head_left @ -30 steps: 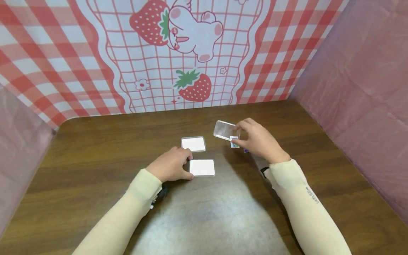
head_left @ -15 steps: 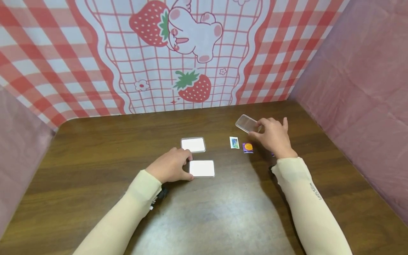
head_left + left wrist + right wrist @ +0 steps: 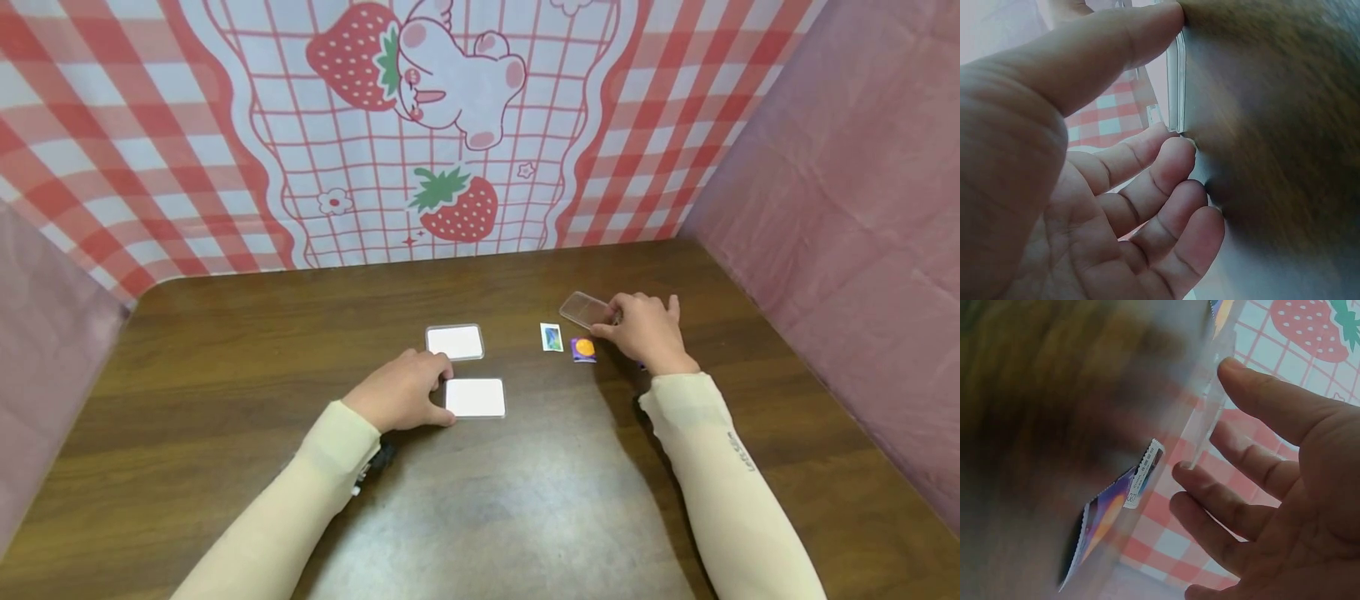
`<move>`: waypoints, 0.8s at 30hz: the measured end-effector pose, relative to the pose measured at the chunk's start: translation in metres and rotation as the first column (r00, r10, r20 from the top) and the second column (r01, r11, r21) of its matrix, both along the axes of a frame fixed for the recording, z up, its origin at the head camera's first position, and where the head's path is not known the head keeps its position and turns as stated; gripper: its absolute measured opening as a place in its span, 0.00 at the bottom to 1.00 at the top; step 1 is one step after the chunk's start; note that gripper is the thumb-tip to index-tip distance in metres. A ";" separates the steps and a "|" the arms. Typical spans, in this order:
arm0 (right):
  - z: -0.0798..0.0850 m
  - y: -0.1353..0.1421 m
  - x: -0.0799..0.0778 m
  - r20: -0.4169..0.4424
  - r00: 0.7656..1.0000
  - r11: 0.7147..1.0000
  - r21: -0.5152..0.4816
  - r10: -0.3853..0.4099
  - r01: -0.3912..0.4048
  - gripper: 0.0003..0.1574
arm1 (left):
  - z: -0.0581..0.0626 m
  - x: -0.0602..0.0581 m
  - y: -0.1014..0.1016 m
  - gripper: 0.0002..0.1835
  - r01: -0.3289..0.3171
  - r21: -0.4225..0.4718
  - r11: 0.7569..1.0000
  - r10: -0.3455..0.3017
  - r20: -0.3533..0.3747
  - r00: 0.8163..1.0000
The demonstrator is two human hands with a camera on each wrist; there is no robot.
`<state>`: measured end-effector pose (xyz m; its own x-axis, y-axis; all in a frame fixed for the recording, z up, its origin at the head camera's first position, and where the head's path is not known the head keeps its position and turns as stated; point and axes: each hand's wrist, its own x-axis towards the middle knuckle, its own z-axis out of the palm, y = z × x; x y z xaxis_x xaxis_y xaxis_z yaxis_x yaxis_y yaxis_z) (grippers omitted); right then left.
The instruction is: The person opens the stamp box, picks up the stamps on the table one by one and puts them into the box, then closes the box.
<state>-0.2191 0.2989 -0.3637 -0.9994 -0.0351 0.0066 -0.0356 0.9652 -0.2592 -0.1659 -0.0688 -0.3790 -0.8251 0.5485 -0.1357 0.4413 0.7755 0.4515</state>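
Observation:
My left hand (image 3: 397, 392) grips the left end of a flat clear case (image 3: 476, 398) with a white face, thumb at its near corner and index finger at its far one. In the left wrist view the thumb meets the case's edge (image 3: 1176, 81) close to the tabletop. Farther right, my right hand (image 3: 647, 333) pinches a clear, see-through lid (image 3: 581, 310) low over the table; whether it touches is hard to tell. Small stamps with notched edges lie close by: a blue-green one (image 3: 551, 337) and a purple-and-orange one (image 3: 583, 349).
A second white-faced clear case (image 3: 455, 342) lies just behind the held one. Another purple piece (image 3: 642, 365) is mostly hidden by the right wrist. A checked strawberry cloth (image 3: 457, 208) hangs at the table's back, pink fabric (image 3: 840, 250) at the right.
My right hand has carried the lid rightward, off the stamps, then lowered it slightly toward the table. The purple-and-orange stamp came into view. My left hand has stayed put.

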 end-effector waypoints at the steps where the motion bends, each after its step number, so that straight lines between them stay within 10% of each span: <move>1: 0.000 0.000 0.000 0.007 1.000 1.000 -0.003 -0.001 0.001 0.23 | 0.000 0.000 0.000 0.26 0.000 -0.001 1.000 0.000 0.000 1.000; 24: 0.002 0.002 0.001 0.017 0.999 0.996 -0.071 0.049 -0.048 0.23 | 0.000 0.002 0.001 0.26 -0.003 0.002 1.000 0.003 -0.008 1.000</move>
